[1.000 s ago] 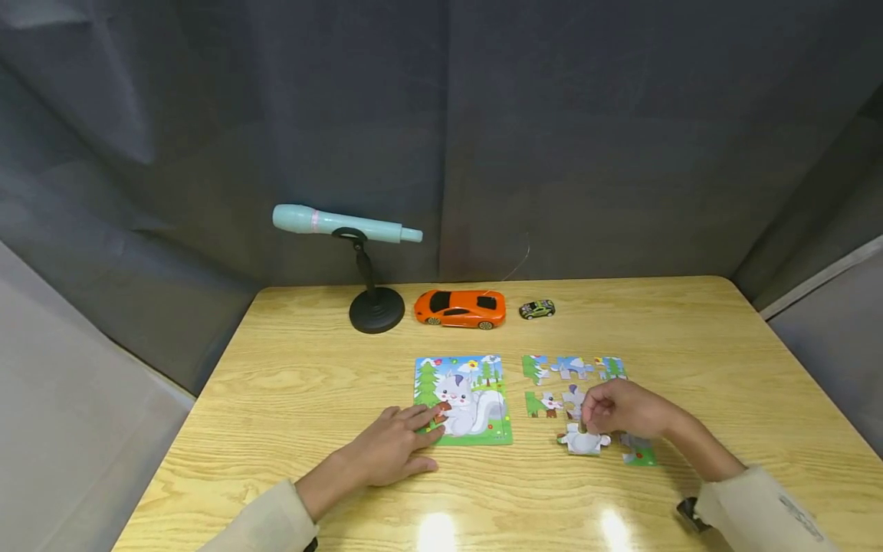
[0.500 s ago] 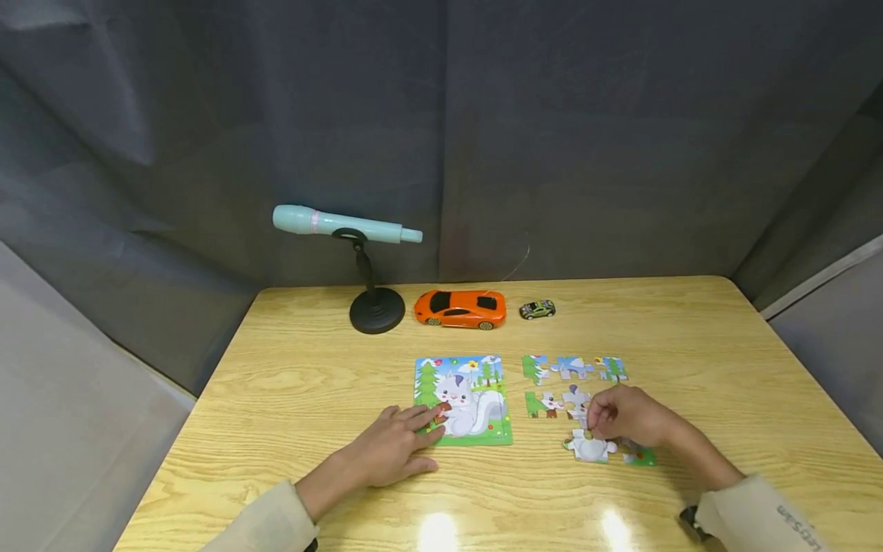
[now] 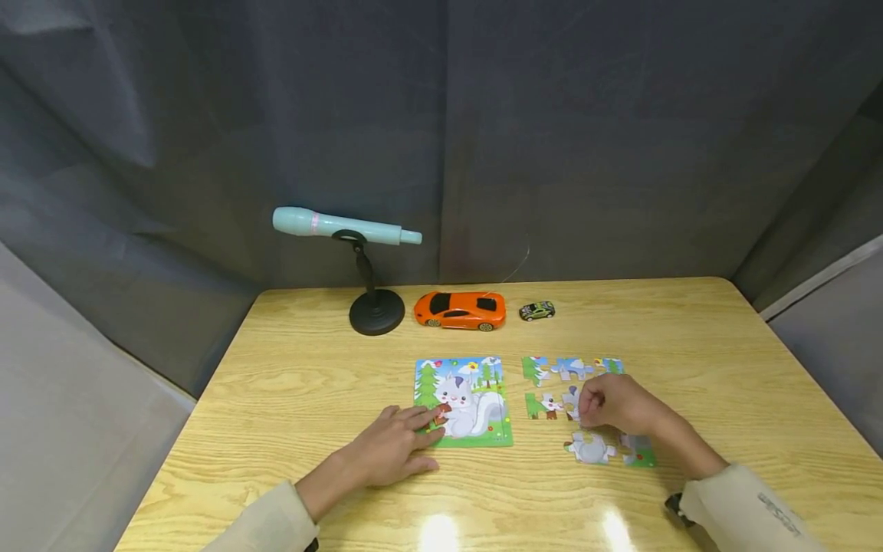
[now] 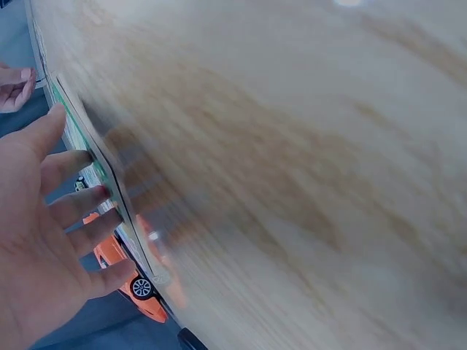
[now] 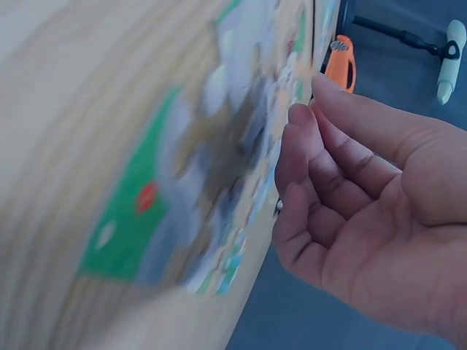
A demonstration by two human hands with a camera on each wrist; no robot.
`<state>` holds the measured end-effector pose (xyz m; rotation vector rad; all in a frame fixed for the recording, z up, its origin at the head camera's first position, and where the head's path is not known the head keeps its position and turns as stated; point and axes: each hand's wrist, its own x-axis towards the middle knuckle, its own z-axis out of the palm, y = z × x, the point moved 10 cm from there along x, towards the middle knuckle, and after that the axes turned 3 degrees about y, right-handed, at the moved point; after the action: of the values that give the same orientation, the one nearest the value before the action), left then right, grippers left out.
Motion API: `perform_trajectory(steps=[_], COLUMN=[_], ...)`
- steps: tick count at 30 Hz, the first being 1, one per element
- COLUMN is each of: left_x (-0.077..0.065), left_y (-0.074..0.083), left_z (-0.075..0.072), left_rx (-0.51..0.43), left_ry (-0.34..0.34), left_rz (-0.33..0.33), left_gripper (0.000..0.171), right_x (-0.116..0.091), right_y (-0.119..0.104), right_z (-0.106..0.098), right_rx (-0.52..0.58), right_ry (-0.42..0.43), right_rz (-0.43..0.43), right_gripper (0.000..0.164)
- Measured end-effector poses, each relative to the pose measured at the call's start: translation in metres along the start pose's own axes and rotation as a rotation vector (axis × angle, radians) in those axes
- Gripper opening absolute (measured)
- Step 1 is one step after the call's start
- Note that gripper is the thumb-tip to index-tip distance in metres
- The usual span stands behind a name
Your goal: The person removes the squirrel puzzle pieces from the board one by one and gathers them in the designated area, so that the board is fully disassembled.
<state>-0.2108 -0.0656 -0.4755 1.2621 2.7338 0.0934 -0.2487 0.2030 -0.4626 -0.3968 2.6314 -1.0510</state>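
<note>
My left hand (image 3: 396, 448) lies with fingers spread, its fingertips on the lower left part of a square squirrel picture puzzle (image 3: 483, 422). In the left wrist view the left fingers (image 4: 76, 208) are extended along the picture's edge. My right hand (image 3: 616, 402) is over loose jigsaw pieces, partly covering a squirrel piece (image 3: 572, 399) in the middle row. In the right wrist view its fingers (image 5: 293, 153) are loosely bent, with nothing visible between thumb and fingertips. A white squirrel-body piece (image 3: 589, 449) lies just below that hand, beside a green corner piece (image 3: 641, 454).
Several more pieces lie behind and left of the right hand, including a tree piece (image 3: 533, 369) and a face piece (image 3: 545, 406). Toward the back stand an orange toy car (image 3: 461, 310), a small green car (image 3: 536, 310) and a light-blue microphone (image 3: 345, 225) on a black stand (image 3: 375, 312).
The squirrel-body piece has shifted slightly right and toward the person. The right hand has since come off it and moved up and left over the middle row. The left hand stays put.
</note>
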Motion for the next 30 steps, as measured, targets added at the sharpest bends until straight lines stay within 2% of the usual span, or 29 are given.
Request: perform_trajectory(steps=[8,19,25,30], left_x=[0.002,0.003,0.001,-0.001], left_y=[-0.002,-0.005,-0.003,-0.003], left_z=[-0.003,-0.003,-0.006,-0.006], left_rx=[-0.025,-0.049,-0.046,-0.037], left_ry=[0.026,0.019,0.034,0.037], left_rz=[0.000,-0.001,0.004,0.006], left_gripper=[0.052,0.057,0.058,0.063], right_x=[0.025,0.069,0.086,0.093], right_y=[-0.030,-0.082,-0.097,-0.108], right_z=[0.013,0.052,0.075,0.090], right_rx=[-0.002,0.041,0.039,0.018], right_ry=[0.000,-0.051,-0.035,-0.040], right_rz=[-0.045,-0.098,-0.042,-0.031], right_gripper=[0.007,0.004,0.009,0.012])
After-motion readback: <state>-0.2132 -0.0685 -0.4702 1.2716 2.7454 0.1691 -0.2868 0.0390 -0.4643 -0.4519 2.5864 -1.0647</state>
